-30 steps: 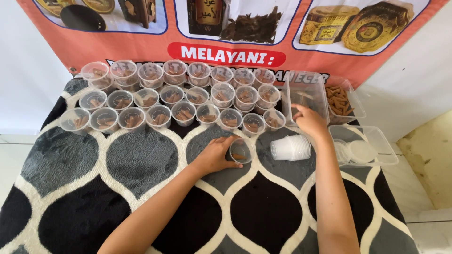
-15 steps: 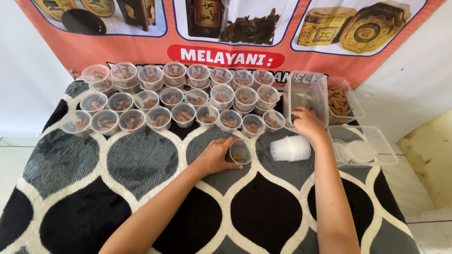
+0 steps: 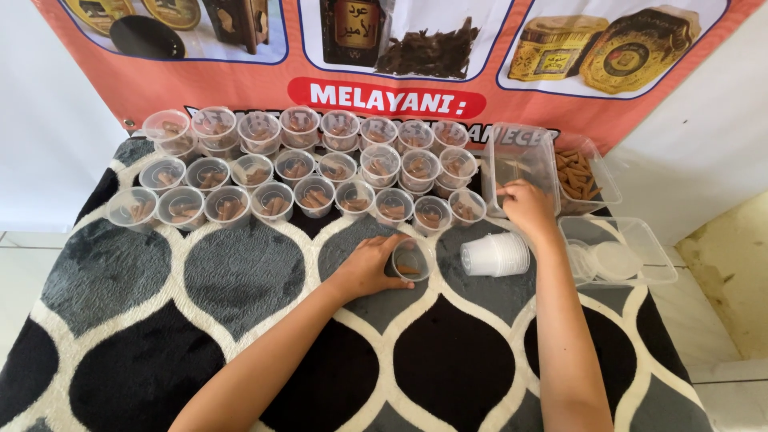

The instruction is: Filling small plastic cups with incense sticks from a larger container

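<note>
left hand [image 3: 370,268] curls around a small clear cup [image 3: 410,260] on the patterned surface [image 3: 240,280] (brown sticks inside); my right hand [image 3: 526,206], fingers bunched, dips into the clear tub [image 3: 524,156].

Bright, even daylight fills the scene; shadows are soft and short, pooling just beneath the forearms; mild glare glints on the rims of the clear plastic cups [image 3: 304,172]; focus is sharp throughout; straight edges bow slightly near the frame's corners.

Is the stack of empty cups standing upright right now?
No, the stack of empty cups lies on its side on the rug.
</note>
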